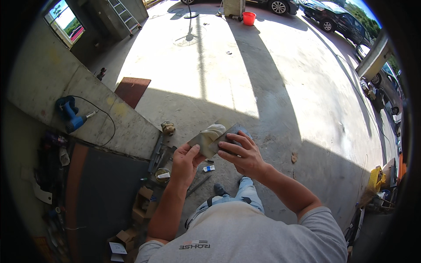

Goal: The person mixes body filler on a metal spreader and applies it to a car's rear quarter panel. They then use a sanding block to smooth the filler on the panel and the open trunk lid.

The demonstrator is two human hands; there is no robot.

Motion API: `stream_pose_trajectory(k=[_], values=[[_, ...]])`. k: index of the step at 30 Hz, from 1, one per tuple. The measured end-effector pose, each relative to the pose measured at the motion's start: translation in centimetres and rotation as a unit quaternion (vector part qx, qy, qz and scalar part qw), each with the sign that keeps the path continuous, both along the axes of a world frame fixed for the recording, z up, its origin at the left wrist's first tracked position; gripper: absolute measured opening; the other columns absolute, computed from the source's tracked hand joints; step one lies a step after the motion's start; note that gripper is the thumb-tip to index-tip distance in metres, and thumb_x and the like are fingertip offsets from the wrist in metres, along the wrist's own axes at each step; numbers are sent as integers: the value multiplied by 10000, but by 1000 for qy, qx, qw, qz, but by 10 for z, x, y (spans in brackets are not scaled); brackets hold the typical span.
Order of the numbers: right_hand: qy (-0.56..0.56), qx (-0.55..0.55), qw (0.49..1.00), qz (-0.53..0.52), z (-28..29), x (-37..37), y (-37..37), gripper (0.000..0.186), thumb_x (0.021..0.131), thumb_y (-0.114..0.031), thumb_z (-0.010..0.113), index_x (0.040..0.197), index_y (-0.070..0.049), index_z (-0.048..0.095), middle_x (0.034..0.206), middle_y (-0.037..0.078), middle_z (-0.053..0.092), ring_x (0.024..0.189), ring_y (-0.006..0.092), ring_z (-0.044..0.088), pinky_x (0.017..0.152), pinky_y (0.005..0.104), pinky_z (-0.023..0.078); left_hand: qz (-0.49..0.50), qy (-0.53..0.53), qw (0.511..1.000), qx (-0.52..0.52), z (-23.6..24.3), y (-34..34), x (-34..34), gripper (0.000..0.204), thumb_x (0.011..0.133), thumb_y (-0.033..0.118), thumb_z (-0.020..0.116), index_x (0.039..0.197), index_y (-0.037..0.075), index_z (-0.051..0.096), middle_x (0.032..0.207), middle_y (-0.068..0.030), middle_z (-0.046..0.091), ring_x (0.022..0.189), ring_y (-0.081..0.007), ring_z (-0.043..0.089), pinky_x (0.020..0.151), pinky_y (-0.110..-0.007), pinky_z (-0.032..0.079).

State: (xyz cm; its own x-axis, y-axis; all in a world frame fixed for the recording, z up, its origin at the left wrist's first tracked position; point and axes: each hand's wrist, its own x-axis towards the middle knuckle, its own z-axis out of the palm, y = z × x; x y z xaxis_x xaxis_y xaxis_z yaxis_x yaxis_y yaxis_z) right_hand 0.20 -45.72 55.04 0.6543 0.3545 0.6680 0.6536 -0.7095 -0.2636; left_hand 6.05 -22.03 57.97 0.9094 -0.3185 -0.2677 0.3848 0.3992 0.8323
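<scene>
My left hand (185, 163) pinches the near corner of a flat greyish plate (208, 150), thumb on top. A mound of pale, creamy paste (214, 130) lies on that plate toward its far side. My right hand (244, 154) grips a flat, dark grey spreader (237, 127), its fingers laid across the upper face. The two flat pieces meet or overlap in front of me, with the paste beside the spreader's left edge. Whether the spreader presses on the plate, I cannot tell. Both pieces are partly hidden by my fingers.
On the concrete ledge at left lies a blue power tool (72, 115) with a black cord. Near my feet are a small white-and-blue tube (209, 168), a round tin (162, 175) and cardboard boxes (142, 202). A red bucket (249, 18) and parked cars (335, 19) stand farther off.
</scene>
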Motion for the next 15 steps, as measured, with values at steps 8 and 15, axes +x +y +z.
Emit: stream_pose_trajectory(k=[8, 15], values=[[3, 27, 1000, 4, 10, 8, 6, 531, 807, -31, 765, 1288, -243, 693, 1386, -22, 615, 1303, 270, 549, 1123, 499, 444, 26, 15, 998, 48, 5, 3, 0, 212, 1028, 47, 544, 1186, -41, 657, 1091, -148, 731, 955, -221, 749, 864, -371, 640], [20, 33, 998, 47, 0, -2, 20, 491, 795, -23, 763, 1242, -216, 706, 1369, -16, 621, 1293, 257, 546, 1063, 494, 481, 29, 25, 998, -45, 1, 9, 4, 235, 1036, 61, 546, 1209, -56, 654, 1099, -142, 723, 955, -206, 741, 850, -359, 639]])
